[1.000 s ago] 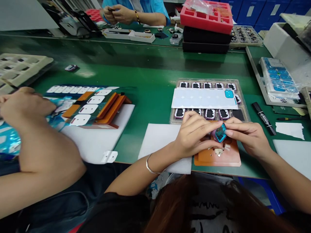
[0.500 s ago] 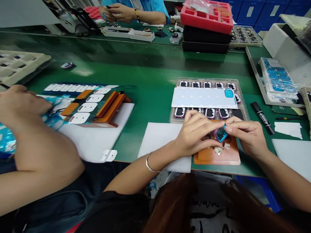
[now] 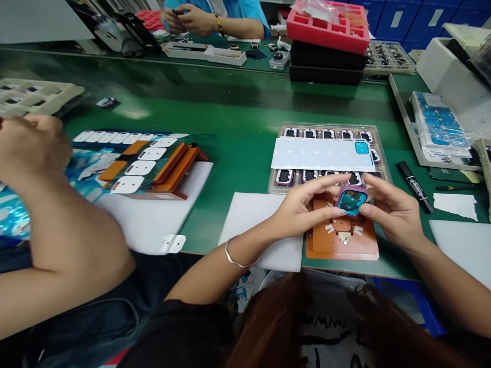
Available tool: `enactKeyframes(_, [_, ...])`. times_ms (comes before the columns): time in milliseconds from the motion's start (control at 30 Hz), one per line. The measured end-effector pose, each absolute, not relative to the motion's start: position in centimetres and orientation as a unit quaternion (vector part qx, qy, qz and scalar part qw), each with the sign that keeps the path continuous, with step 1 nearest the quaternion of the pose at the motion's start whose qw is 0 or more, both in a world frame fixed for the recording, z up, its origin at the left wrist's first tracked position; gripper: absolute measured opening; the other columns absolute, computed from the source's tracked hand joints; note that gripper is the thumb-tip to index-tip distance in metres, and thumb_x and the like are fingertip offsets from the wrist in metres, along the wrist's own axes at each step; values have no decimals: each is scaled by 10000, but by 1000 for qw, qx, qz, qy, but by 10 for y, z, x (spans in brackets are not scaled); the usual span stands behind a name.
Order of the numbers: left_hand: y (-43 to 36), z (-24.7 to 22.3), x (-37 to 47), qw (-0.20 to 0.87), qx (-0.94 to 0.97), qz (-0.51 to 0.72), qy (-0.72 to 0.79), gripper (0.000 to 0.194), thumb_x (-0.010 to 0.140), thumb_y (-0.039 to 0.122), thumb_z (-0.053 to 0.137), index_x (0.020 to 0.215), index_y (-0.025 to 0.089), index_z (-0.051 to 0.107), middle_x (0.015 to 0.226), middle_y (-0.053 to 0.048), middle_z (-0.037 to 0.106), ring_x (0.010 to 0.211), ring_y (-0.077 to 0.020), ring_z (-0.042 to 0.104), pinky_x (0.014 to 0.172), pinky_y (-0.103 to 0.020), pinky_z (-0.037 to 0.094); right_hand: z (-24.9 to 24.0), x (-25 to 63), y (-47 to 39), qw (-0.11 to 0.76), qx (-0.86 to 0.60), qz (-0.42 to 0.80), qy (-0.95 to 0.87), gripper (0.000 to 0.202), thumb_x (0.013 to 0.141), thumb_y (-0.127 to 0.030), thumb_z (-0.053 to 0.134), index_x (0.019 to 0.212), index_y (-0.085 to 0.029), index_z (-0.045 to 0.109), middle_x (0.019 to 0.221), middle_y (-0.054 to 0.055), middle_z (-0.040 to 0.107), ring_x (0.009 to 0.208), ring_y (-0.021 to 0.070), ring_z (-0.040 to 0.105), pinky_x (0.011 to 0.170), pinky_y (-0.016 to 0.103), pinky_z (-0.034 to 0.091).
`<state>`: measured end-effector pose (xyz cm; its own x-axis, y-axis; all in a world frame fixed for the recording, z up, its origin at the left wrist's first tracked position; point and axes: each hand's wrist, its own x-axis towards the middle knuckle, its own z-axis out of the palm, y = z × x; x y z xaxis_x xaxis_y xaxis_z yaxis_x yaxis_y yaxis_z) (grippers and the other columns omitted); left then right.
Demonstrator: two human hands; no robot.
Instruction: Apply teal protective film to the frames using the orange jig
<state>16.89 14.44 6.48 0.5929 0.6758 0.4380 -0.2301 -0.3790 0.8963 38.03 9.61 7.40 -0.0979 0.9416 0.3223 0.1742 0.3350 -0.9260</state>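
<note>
A small purple smartwatch case (image 3: 352,199) with a blue-edged dark face is between my two hands, its face tilted towards me. My left hand (image 3: 301,207) grips its left side with thumb and fingers. On the right edge, my right hand (image 3: 397,212) holds it with the thumb low and the fingers behind. Under them lies an orange fixture plate (image 3: 343,249) with pale pieces in its middle. Just beyond is a clear tray (image 3: 384,171) of purple cases, and across it rests a white sheet (image 3: 312,154) carrying one blue sticker (image 3: 361,148).
White foam pads (image 3: 245,214) flank the plate. A black marker (image 3: 415,186) and a torn white paper (image 3: 455,205) lie right. At left, a co-worker's arm (image 3: 57,225) reaches past orange fixtures (image 3: 178,171). A red tray (image 3: 326,30) tops black boxes; another person sits opposite.
The case has turned so its face shows more fully, and my fingers have moved from its face to its sides. At far left, the co-worker's hand has shifted.
</note>
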Motion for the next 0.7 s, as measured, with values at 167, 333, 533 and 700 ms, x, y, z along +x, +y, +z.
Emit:
enactKeyframes(167, [145,64,169,637,647,395,139,381,841,232,744,1209,192,656,1103,-86,735,1035,-166,704,894,-251,572,80,378,99,494,-411,338,-688,249,783,-365,802,1030,-363,780,1022,18,774,879,263,734,826,444,598])
enactKeyframes(333, [146,66,167,669,635,360,140,419,812,273,778,1197,172,648,990,-81,750,944,-166,723,874,-269,582,79,380,104,482,-419,339,-691,237,784,-394,794,1013,-334,789,957,25,783,809,251,730,779,415,598])
enactKeyframes(533, [147,65,169,672,613,385,159,447,809,318,780,1206,185,623,977,-67,743,873,-158,721,761,-243,587,72,384,103,483,-384,352,-704,483,795,-498,771,1248,-360,674,1050,35,716,840,206,665,761,362,563])
enactKeyframes(700, [146,60,175,616,642,427,164,503,764,295,818,1219,184,635,907,-43,731,867,-147,710,827,-248,569,77,377,101,534,-403,195,-718,248,738,-397,840,924,-281,723,976,59,631,932,227,614,823,384,523])
